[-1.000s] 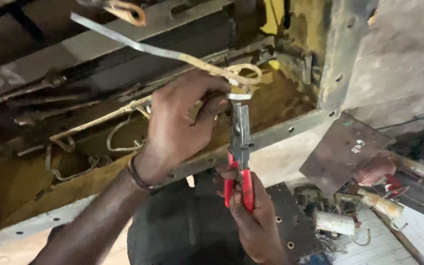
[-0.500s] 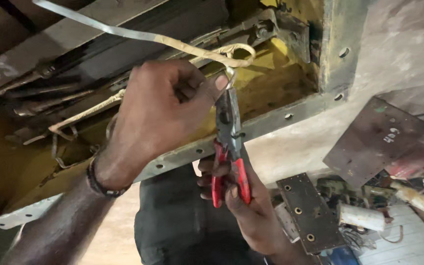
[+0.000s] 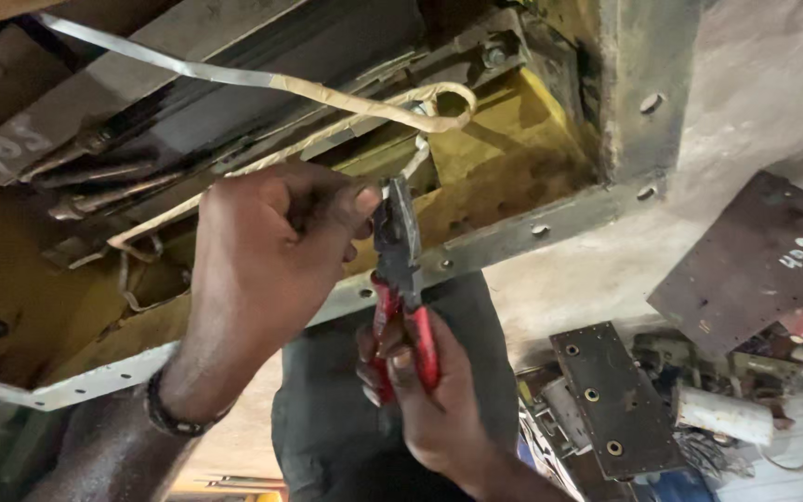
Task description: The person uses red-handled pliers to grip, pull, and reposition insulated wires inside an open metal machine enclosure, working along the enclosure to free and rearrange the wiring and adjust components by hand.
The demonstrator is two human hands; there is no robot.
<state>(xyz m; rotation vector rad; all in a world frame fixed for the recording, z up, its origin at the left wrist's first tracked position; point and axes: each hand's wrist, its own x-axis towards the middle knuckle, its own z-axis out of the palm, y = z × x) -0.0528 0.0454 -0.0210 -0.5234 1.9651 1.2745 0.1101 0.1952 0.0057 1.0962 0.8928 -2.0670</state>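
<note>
- Head view: pliers (image 3: 400,270) upright at frame centre, red handles down, dark nose up, just below the yellow panel (image 3: 513,149) of the machine housing.
- Nose beside the thumb of the left hand (image 3: 267,256), touching or nearly so; jaws close together, contact with the thin pale strand (image 3: 415,158) above them not determinable.
- Right hand (image 3: 429,400) closed firmly round both red handles, fingers wrapped from below; narrow grip, handles drawn near each other.
- Left hand curled into a tight fist in front of the housing, knuckles toward the camera; contents of the fist hidden, so no statement on what it holds. Dark wristband (image 3: 174,418) on that wrist.
- Change against one second ago: nose then right up at the cloth-wrapped loop (image 3: 439,107); now lower, apart from the loop, with only the strand between them.
- Change against half a second ago: left hand lower and further left, thumb now clear of the loop and level with the pliers nose.
- Judgement: work moved off the loop itself and onto the strand below it; loop unbroken, its long tail running up and left across the housing.
- Perforated grey frame rail (image 3: 532,232) directly behind the pliers, slanting up to the right.
- Further out, lower right: dark drilled plate (image 3: 606,400), rusty flat plate (image 3: 755,260), white cylinder (image 3: 722,414), all well apart from both hands.
</note>
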